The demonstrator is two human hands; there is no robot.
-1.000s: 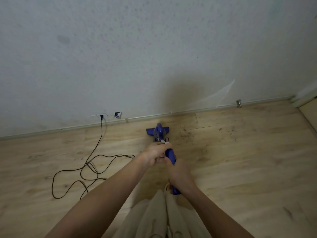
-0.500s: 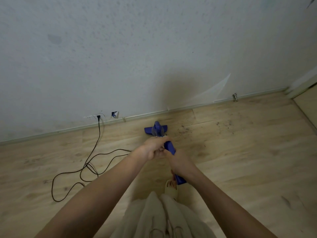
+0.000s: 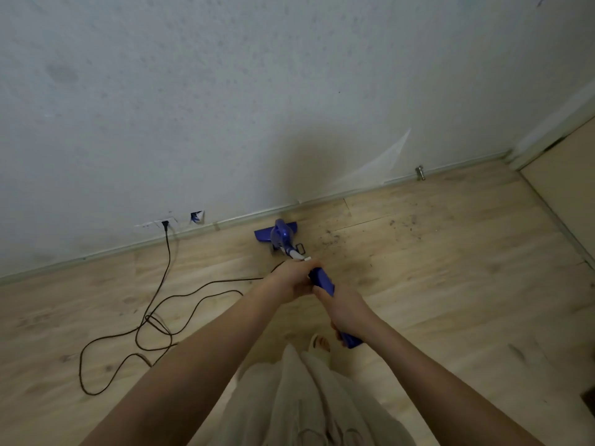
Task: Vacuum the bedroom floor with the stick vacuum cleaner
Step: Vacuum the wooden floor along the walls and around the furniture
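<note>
A blue stick vacuum cleaner (image 3: 279, 235) stands on the light wood floor (image 3: 450, 284), its flat head close to the skirting board under the grey wall. My left hand (image 3: 291, 280) grips the upper stick where white meets blue. My right hand (image 3: 346, 312) grips the blue handle just behind it, and the handle's end pokes out below the wrist. Dark crumbs of dirt (image 3: 331, 238) lie on the boards right of the vacuum head.
A black cord (image 3: 151, 320) runs from a wall socket (image 3: 165, 223) and loops over the floor at left. A metal door stop (image 3: 419, 173) sits by the skirting at right. A door frame (image 3: 553, 130) stands far right. My foot in a sandal (image 3: 318, 342) is below the handle.
The vacuum head has slid forward, closer to the skirting board, with both hands following it. The view has shifted slightly right and back.
</note>
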